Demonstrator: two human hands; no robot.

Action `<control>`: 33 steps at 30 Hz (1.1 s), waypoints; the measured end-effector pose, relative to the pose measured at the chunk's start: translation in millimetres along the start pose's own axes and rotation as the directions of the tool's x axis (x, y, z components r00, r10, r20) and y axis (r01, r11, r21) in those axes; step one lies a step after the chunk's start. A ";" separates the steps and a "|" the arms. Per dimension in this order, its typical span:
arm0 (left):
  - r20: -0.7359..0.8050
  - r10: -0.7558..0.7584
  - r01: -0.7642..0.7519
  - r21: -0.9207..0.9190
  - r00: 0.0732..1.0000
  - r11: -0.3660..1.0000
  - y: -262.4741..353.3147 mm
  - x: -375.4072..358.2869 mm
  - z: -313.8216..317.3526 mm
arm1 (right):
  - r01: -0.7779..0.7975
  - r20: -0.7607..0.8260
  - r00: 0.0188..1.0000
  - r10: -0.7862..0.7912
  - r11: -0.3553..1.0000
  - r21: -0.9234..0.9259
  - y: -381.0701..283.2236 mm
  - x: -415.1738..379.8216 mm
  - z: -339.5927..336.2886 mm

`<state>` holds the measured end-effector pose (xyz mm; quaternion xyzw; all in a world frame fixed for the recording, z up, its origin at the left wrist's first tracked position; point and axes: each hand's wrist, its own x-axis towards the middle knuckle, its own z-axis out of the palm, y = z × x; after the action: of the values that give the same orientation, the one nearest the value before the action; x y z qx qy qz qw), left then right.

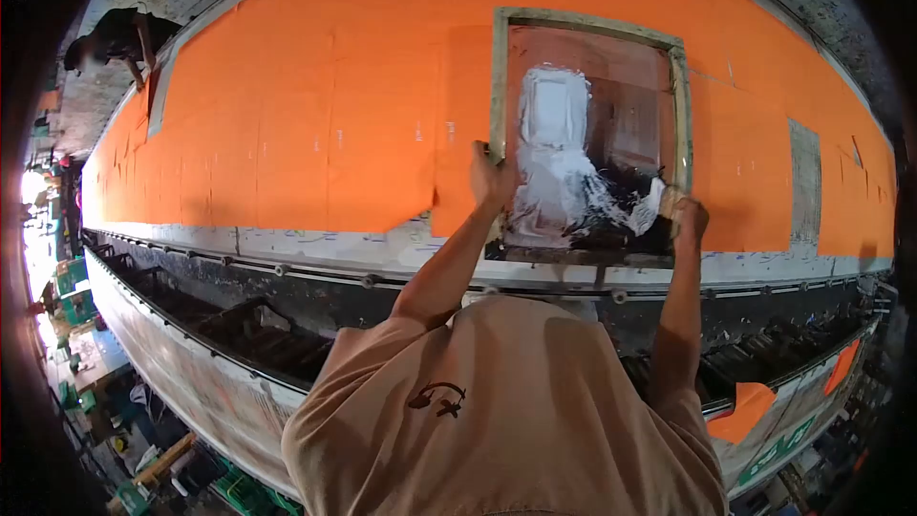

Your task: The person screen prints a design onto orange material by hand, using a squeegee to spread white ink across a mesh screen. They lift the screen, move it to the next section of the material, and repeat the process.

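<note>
A wooden screen-printing frame (680, 105) lies on the orange sheets (382, 86), its mesh (630, 76) smeared with white ink (578, 172) and dark patches. My left hand (492, 180) is closed round the left side rail of this frame, near its lower half. At the lower right corner, my right hand (690, 218) grips a tan squeegee (671, 203). White ink coats the end of the squeegee, which is over the mesh. Part of its handle is hidden by my fingers.
The long table (315, 242) has a rail (368, 281) along its near edge. Behind me stands another long table (191, 334), with an orange scrap (745, 411) hanging over it. Another person (119, 43) bends over the far left end. A grey strip (804, 186) shows at right.
</note>
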<state>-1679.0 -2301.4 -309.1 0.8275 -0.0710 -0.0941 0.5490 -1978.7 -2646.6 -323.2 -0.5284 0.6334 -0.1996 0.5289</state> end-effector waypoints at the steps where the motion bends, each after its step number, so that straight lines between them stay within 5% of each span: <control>1: 0.000 0.102 -0.102 0.107 0.995 0.989 6.9 -5.7 25.0 | 0.018 0.050 0.999 -0.018 1.000 0.003 -6.4 18.0 -14.7; 5: -0.039 -0.031 0.041 0.280 0.999 0.959 35.0 -56.1 72.2 | -0.070 0.105 0.990 0.090 0.982 -0.177 -25.1 31.0 -67.4; 6: 0.030 -0.013 0.008 0.170 0.999 0.985 29.3 -65.4 65.8 | -0.025 0.051 0.998 0.032 0.992 -0.120 -14.8 15.5 -70.1; 8: -0.016 0.082 -0.074 0.278 0.996 0.958 -0.8 -72.9 72.6 | 0.067 -0.051 0.996 -0.067 0.998 -0.008 4.2 -11.1 -78.1; 9: -0.043 0.191 -0.161 0.377 0.981 0.912 -2.3 -74.7 69.3 | 0.055 -0.034 0.998 -0.055 0.998 -0.014 13.1 -13.7 -84.0; 11: -0.016 0.176 -0.151 0.450 0.984 0.880 -4.2 -70.8 65.5 | 0.096 0.140 0.986 -0.094 0.995 -0.007 22.6 -16.5 -89.8; 15: 0.047 0.043 -0.061 0.526 0.998 0.848 5.5 -70.6 64.1 | 0.111 0.160 0.984 -0.079 0.973 -0.203 49.9 -1.9 -77.6; 17: 0.032 0.035 -0.047 0.534 0.999 0.844 -1.3 -74.4 65.6 | 0.468 0.066 0.875 -0.480 0.800 -0.377 67.7 -13.1 -62.8; 18: 0.004 0.075 -0.066 0.507 0.997 0.859 -2.6 -81.0 65.7 | 0.468 0.193 0.884 -0.426 0.814 -0.344 73.9 -15.5 -59.7; 20: -0.037 0.151 -0.115 0.473 0.988 0.873 4.0 -84.1 62.6 | 0.667 0.437 0.745 -0.504 0.539 -0.515 68.0 -54.8 -32.7; 24: 0.026 0.083 -0.086 0.422 0.996 0.902 10.2 -80.7 57.2 | 0.931 0.840 0.363 -0.404 0.178 -0.317 -97.4 -92.6 102.2; 26: 0.036 0.049 -0.059 0.404 0.998 0.913 13.8 -79.3 55.3 | 0.966 0.843 0.259 -0.471 0.135 -0.222 -141.6 -56.6 170.6; 27: 0.059 0.024 -0.045 0.385 0.998 0.922 14.5 -78.9 52.7 | 0.966 0.848 0.257 -0.463 0.135 -0.219 -146.9 -49.7 197.4; 29: 0.065 0.016 -0.039 0.367 0.998 0.930 14.2 -79.9 51.3 | 0.860 0.685 0.488 -0.541 0.164 -0.483 -149.3 -46.3 229.3; 33: 0.068 -0.017 -0.009 0.364 0.998 0.931 14.8 -75.7 53.7 | 0.923 0.686 0.351 -0.638 0.112 -0.368 -53.9 -96.5 176.0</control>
<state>-1765.4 -2338.5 -309.9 0.9112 -0.1048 -0.1096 0.3831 -1810.3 -2527.3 -298.6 -0.9670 0.1540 -0.0858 0.1840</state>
